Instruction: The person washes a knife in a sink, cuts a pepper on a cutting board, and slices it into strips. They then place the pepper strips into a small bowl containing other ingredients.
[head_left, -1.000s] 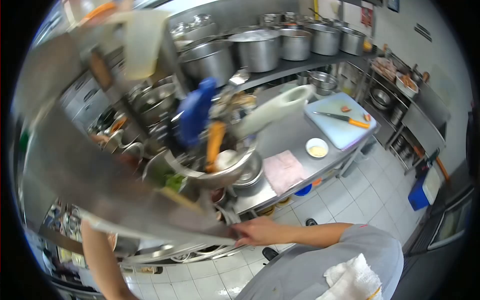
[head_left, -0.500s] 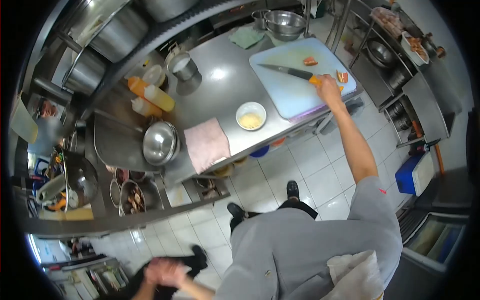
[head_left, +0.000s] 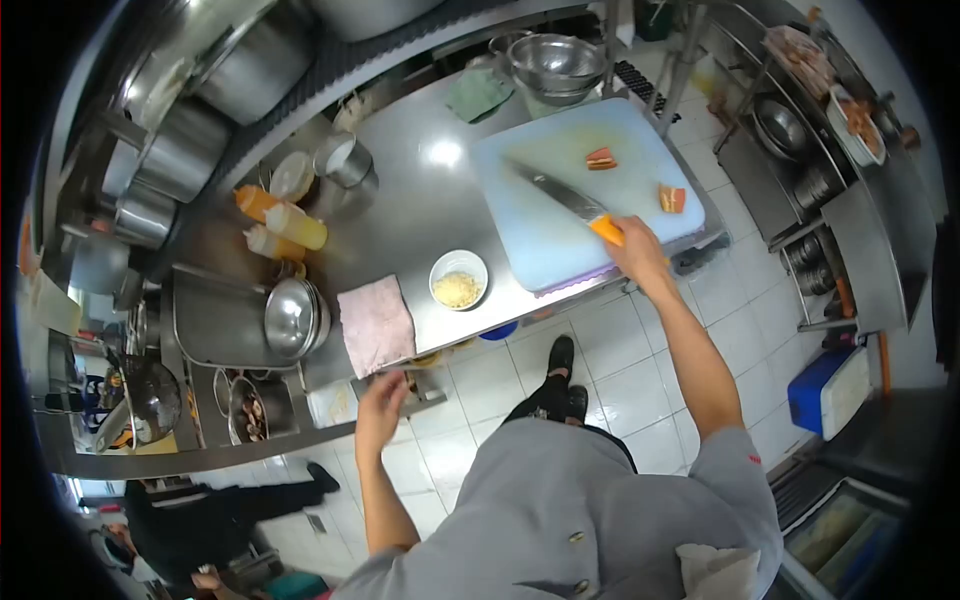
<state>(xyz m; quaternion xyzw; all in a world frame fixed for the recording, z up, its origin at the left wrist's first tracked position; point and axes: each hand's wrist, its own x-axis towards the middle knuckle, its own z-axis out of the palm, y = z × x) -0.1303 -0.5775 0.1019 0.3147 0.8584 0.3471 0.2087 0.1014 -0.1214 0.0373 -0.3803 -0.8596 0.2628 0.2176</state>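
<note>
My right hand (head_left: 640, 250) grips the orange handle of a large knife (head_left: 570, 196), whose blade lies low over the pale blue cutting board (head_left: 530, 240). On the board are two reddish-and-yellow food pieces, one (head_left: 601, 159) beyond the knife and one (head_left: 672, 199) to the right. My left hand (head_left: 384, 398) is just off the counter's front edge, below the pink cloth (head_left: 376, 325); its fingers are loosely bent and somewhat blurred, with nothing visible in them. A white bowl (head_left: 437, 274) holding pale yellow shreds stands between cloth and board.
Squeeze bottles (head_left: 297, 226), a metal pot (head_left: 343, 160) and steel bowls (head_left: 291, 318) are along the counter's left side. A green cloth (head_left: 479, 94) and a colander (head_left: 556, 63) lie at the back. A co-worker in black (head_left: 190, 525) is at lower left. Racks stand at right.
My left hand now shows by the pink cloth. My right hand has come closer to me with the knife, whose blade points more away from me. The co-worker appears farther left.
</note>
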